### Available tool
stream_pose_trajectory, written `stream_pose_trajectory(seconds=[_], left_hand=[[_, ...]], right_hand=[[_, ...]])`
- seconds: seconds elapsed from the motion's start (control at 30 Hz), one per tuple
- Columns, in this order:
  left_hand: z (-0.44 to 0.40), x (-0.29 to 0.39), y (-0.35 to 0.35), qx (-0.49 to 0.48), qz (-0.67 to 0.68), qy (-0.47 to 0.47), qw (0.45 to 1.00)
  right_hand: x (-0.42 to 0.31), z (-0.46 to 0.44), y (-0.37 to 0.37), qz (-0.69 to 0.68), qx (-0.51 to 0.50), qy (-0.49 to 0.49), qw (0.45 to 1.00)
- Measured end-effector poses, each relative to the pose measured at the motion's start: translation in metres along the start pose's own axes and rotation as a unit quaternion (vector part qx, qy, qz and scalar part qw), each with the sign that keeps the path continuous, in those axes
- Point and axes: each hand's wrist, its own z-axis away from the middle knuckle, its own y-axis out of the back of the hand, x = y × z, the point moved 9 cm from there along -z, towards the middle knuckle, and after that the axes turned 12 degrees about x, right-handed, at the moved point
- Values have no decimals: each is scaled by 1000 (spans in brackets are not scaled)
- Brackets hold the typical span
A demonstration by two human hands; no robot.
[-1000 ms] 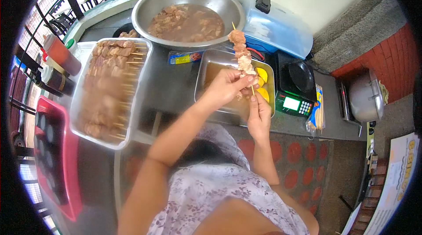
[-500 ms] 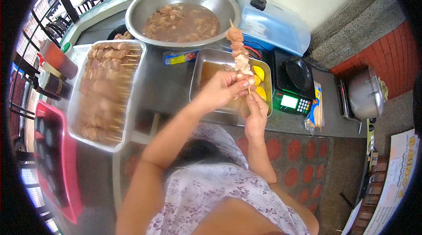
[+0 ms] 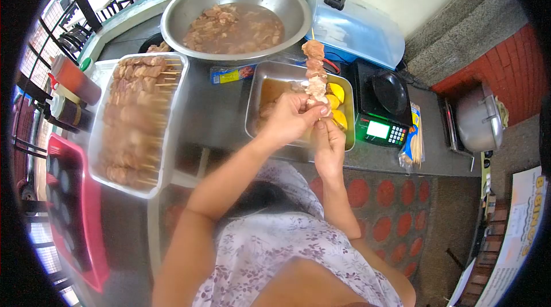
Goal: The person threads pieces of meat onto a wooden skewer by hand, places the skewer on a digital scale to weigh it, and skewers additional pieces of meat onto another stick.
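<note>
A skewer of raw meat [image 3: 315, 68] stands nearly upright above the metal tray [image 3: 250, 106], its bare tip pointing up. My left hand [image 3: 293, 114] pinches the lowest meat pieces on it. Just below, my right hand [image 3: 329, 140] has its fingers closed round the lower end of the stick. Yellow fruit pieces [image 3: 336, 91] and brownish liquid with meat lie in the tray under my hands. To the left, a white tray [image 3: 93, 163] holds many finished meat skewers [image 3: 132, 117], partly blurred. Behind, a large steel basin [image 3: 172, 20] contains meat pieces in liquid.
A lit scale [image 3: 379, 129] stands right of the metal tray, beside a pack of sticks [image 3: 414, 140]. Sauce bottles [image 3: 74, 80] and a pink tray [image 3: 86, 215] are at the left. A blue-lidded container [image 3: 361, 31] and a metal pot [image 3: 475, 123] are further off.
The skewer has become more upright, and its tip has shifted slightly right against the tray. Both hands stay closed on it, lowered slightly. The view has shifted a little.
</note>
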Motion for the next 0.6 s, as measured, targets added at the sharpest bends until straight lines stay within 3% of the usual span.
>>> stream_pose_trajectory(seconds=[0.1,0.17,0.2,0.43,0.53,0.6], left_hand=[[0,5,0,-24,-17,19,999],[-1,0,4,-5,3,119,993],[-4,-10,5,3,82,159,984],[-7,-10,1,-30,88,106,990],[-5,-6,3,8,109,88,990],[-5,-4,0,-29,106,92,990]], right_hand=[[-6,-1,-2,-20,26,-14,999],[-1,-3,3,-9,20,-20,1000],[1,-4,4,1,12,-24,1000],[7,3,7,-47,16,-81,995],[9,5,10,-62,41,-99,992],[6,5,6,-92,21,-88,992]])
